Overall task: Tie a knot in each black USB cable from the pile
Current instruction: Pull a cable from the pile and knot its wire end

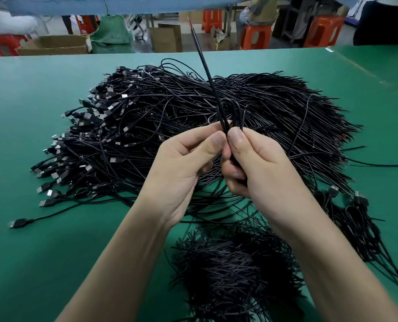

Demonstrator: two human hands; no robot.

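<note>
Fingers of the left hand: thumb and forefinger pressed together, pinching one black USB cable. Right hand: thumb pressed on the same cable, other fingers curled round its lower run. Both hands are held above the near side of the pile, thumbs close on either side of the cable.

Cable, held: one straight length rises far and slightly left from the pinch, ending in a bare tip that shows red. A small loop stands just above the thumbs; its crossing is hard to trace against the black strands behind. The lower run is hidden inside the right palm; the plug end cannot be picked out.

Pile: black cables heaped on the green desk, plugs massed at the left, cut ends fanning right. Markings on the plugs are too small to read.

Stray cable: one plug lying alone on the desk, near left of the pile.

Second bundle: looped cables at the right, cut off by the near right edge.

Heap of short black strands: near, between the forearms, partly covered by them; kind cannot be told.

Far background, blurred: orange stools, cardboard boxes, a green sack, a person cut off by the top edge.
</note>
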